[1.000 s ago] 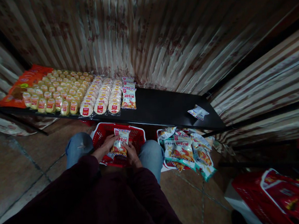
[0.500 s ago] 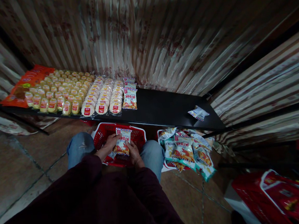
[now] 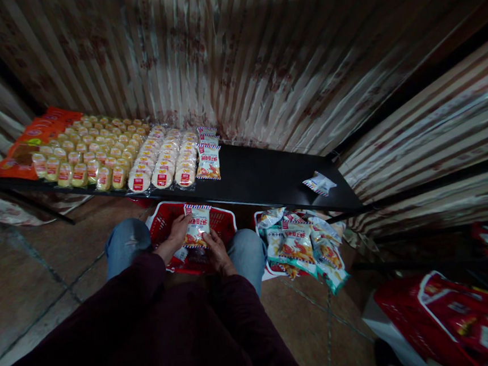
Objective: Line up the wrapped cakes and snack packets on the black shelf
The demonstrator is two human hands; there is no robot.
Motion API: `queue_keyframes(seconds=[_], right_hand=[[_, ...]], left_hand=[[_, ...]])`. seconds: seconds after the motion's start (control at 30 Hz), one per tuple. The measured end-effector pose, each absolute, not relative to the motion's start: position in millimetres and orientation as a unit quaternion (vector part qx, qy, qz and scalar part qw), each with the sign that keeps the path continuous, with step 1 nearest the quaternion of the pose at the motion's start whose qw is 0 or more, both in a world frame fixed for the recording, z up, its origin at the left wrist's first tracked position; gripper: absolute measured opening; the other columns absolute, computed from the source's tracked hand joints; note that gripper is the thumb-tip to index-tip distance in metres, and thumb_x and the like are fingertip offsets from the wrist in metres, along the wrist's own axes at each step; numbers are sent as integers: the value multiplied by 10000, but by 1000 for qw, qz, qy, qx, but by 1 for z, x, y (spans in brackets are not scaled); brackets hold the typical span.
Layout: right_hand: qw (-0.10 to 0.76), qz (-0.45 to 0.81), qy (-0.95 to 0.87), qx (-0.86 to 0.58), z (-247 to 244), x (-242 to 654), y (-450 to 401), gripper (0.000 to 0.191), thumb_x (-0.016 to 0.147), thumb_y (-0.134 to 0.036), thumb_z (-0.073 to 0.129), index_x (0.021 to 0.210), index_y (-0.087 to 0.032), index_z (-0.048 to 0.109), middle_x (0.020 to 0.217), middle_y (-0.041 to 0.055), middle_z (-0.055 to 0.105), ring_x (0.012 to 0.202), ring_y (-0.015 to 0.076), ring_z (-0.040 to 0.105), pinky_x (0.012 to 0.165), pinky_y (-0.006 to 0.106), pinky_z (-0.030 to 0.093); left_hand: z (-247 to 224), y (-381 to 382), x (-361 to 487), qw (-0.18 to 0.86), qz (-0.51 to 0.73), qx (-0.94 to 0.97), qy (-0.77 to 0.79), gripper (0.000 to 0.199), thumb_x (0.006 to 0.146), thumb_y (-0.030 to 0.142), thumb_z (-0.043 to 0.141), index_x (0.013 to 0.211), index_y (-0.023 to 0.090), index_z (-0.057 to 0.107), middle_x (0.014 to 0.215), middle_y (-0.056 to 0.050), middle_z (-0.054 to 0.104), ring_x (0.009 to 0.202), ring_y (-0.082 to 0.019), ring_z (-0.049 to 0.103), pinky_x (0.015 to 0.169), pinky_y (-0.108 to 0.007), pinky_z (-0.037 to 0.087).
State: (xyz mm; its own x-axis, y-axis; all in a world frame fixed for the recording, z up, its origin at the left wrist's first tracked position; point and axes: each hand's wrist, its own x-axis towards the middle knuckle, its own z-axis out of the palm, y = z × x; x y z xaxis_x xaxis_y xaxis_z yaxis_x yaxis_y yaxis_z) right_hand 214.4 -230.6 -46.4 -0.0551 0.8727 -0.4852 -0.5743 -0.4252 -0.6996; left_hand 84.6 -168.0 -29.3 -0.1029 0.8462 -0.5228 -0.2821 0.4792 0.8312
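Note:
A white and orange snack packet [image 3: 197, 226] with striped ends is held upright above a red basket [image 3: 229, 221] between my knees. My left hand [image 3: 179, 232] grips its left edge, and my right hand [image 3: 217, 249] pinches its lower right side. Just ahead, on the black shelf [image 3: 260, 173], similar packets [image 3: 208, 162] stand in a short column. Left of them are rows of round white wrapped cakes [image 3: 162, 177] and many small yellow wrapped cakes [image 3: 103, 177]. A single crumpled packet [image 3: 320, 184] lies at the shelf's right end.
Right of my knee a second basket [image 3: 258, 219] overflows with snack bags [image 3: 296, 241]. An orange bag [image 3: 37, 135] lies at the shelf's left end. At the lower right is a red container [image 3: 403, 311] with red packages. A striped curtain [image 3: 224, 53] hangs behind the shelf.
Both hands have raised the packet slightly, toward the shelf edge. The whole view has shifted a little, so the shelf goods appear further left.

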Motion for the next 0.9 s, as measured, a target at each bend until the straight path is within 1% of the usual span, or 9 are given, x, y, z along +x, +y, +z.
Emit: queue_keyframes(seconds=[0.1,0.3,0.47,0.53,0.63,0.77,0.83,0.9], right_hand=[[506,708,-154,-468,-43,214,-232,531,629,-305,789,1120,-252,594,918,-2,731,775,163,682,677,267,529],[524,708,-172,-442,-43,213,-232,546,612,-284,788,1119,-222,593,867,11,738,735,190,684,700,319,536],[547,694,-169,-437,-51,217,-233,545,620,-277,771,1132,-228,590,890,15,740,768,198,686,722,329,539],[555,683,-167,-445,-55,219,-233,544,631,-289,761,1143,-232,589,905,18,739,778,196,684,724,328,539],[569,653,-161,-473,-60,221,-231,564,629,-299,759,1162,-236,586,911,12,737,769,183,678,725,321,537],[587,610,-162,-507,-72,222,-229,599,625,-303,751,1195,-237,576,937,9,732,778,171,671,735,314,536],[593,591,-176,-519,-78,222,-229,607,633,-311,741,1211,-237,569,984,12,725,813,166,666,758,309,533],[586,575,-205,-533,-83,224,-229,611,648,-325,727,1230,-240,559,1035,14,714,850,163,658,784,303,527]], left_hand=[[-27,-165,83,629,447,226,594,419,634,442,714,909,135,637,642,-31,663,531,-155,613,494,-249,478],[-21,-167,86,649,438,201,589,380,690,388,706,956,128,633,660,-43,678,531,-155,622,522,-265,508],[-18,-169,86,671,407,230,576,366,692,391,697,941,129,648,715,-64,696,614,-184,648,556,-277,511],[-18,-169,84,644,398,269,596,319,699,379,677,903,134,660,733,-63,698,668,-185,653,595,-271,513],[-24,-170,81,560,396,332,648,267,732,342,622,910,148,665,817,-67,708,762,-181,660,679,-272,514],[-32,-176,83,453,360,431,692,226,774,231,542,947,166,671,972,-74,713,925,-187,647,848,-304,485],[-35,-179,86,446,345,465,682,224,781,204,532,950,166,673,1021,-77,708,976,-191,634,902,-309,462],[-36,-183,91,471,338,470,665,236,781,205,547,980,159,664,1055,-88,701,984,-198,630,912,-317,459]])
